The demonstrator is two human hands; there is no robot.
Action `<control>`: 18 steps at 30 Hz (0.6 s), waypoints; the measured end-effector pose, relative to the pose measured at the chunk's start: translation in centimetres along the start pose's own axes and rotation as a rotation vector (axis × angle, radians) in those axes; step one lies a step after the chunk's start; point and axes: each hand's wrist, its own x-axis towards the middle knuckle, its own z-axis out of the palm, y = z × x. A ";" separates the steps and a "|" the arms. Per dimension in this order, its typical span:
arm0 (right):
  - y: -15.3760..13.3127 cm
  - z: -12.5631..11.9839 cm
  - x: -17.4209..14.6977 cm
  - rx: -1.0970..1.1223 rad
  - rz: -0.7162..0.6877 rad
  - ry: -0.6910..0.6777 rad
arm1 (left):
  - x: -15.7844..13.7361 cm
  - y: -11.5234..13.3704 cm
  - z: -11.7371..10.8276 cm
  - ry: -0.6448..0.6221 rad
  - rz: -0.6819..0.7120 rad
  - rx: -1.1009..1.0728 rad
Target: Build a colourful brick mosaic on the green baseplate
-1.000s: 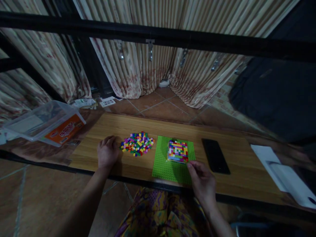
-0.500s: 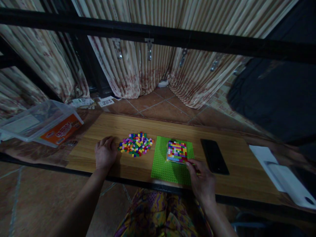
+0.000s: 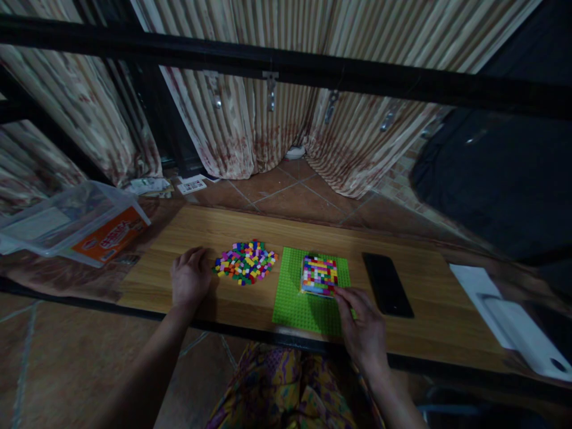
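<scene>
On the bright green studded baseplate (image 3: 288,310) stands a low block of multicoloured toy bricks (image 3: 319,274) in packed rows. My right hand (image 3: 364,328) is at its near right corner, thumb and forefinger closed together and touching the edge. Whatever is between those fingertips is too small and hidden to make out. To the left, a loose pile of small coloured bricks (image 3: 245,263) lies on the wooden board. Beside that pile my left hand (image 3: 191,277) rests on the board with its fingers curled in, and nothing shows in it.
A black phone (image 3: 388,285) lies right of the baseplate. Farther right are a white sheet and a white device (image 3: 527,336). A clear plastic bin (image 3: 84,223) with an orange label stands at the left. A dark bar (image 3: 286,56) crosses in front of striped curtains (image 3: 277,119).
My right hand has shifted slightly left at the block's near right corner. My left hand has stayed in place on the board.
</scene>
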 end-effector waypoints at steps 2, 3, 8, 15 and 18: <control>0.1 0.2 0.0 -0.029 -0.014 0.002 | 0.0 0.0 0.0 0.001 -0.005 0.001; 0.2 0.3 0.1 -0.041 -0.022 0.004 | 0.0 0.1 0.0 -0.001 -0.009 0.001; 0.5 0.8 0.3 -0.106 -0.076 0.036 | 0.0 0.4 -0.3 -0.012 -0.022 -0.002; 0.6 1.1 0.4 -0.152 -0.098 0.074 | 0.0 0.2 -0.2 -0.008 -0.011 -0.015; 0.7 1.1 0.3 -0.163 -0.109 0.074 | -0.1 0.0 0.0 -0.007 -0.008 -0.013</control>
